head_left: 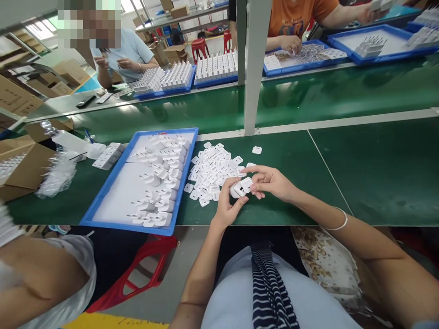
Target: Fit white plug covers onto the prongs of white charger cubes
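My left hand [226,206] is closed around a white charger body [235,190], its end turned toward my right hand. Between the fingertips of my right hand [272,183] is a small white square cover plate [246,184] with a dark slot, held against or just in front of that end; whether it is seated I cannot tell. Just behind my hands lies a loose pile of similar white plates [212,169], and a single plate [257,150] sits apart from it on the green table.
A blue-rimmed tray [137,134] to the left holds several white pronged chargers [161,183]. Farther left are plastic bags [60,173] and a cardboard box [32,171]. A metal post [255,68] rises behind the pile. Co-workers sit across the bench; another person's arm [41,274] is at left.
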{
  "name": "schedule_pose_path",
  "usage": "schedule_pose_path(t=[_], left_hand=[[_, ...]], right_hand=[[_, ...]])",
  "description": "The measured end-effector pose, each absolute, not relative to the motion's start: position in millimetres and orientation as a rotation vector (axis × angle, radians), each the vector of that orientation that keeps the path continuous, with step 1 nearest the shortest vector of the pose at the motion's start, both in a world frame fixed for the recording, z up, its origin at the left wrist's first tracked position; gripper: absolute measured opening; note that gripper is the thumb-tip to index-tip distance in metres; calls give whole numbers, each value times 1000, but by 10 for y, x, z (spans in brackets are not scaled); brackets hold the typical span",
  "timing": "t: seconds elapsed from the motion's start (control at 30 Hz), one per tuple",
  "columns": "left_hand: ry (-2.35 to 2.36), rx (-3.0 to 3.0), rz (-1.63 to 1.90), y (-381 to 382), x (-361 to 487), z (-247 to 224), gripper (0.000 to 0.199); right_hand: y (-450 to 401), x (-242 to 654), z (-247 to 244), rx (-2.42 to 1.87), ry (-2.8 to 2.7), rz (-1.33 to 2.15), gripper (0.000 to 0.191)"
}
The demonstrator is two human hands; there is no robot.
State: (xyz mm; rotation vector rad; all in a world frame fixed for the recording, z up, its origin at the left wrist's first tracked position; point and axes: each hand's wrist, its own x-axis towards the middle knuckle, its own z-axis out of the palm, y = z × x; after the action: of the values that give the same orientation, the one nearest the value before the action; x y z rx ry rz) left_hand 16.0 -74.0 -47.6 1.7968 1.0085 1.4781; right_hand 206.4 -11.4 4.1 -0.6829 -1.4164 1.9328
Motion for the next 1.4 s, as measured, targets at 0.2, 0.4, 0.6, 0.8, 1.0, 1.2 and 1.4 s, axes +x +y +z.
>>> schedule_pose_path(t=[0.2,0.4,0.6,0.8,1.0,1.2,1.4], left_hand=[[1001,1840,1459,-748,153,-461,49],[997,1866,1427,-735,158,-463,43],[980,1857,1410,-734,165,-455,41],[978,1892,1415,-719,169,-443,40],[978,1927,1413,-714,174,-425,40],[975,1945,1406,-714,164,-442,38],[996,1963,1379,-709,165,-437,39]], right_hand=[[-141,2073,81,-693,-1377,1921,34],[-205,2034,23,-710,-1403,1899,32],[-209,2018,17,-737,-1403,1890,33],[-207,2022,-17,-727,-1388,1899,33],[-205,2004,-21,-716,-1372,1909,33],[-190,2021,42,-742,-1397,1915,31],[-164,2050,81,-765,-1419,1965,37]])
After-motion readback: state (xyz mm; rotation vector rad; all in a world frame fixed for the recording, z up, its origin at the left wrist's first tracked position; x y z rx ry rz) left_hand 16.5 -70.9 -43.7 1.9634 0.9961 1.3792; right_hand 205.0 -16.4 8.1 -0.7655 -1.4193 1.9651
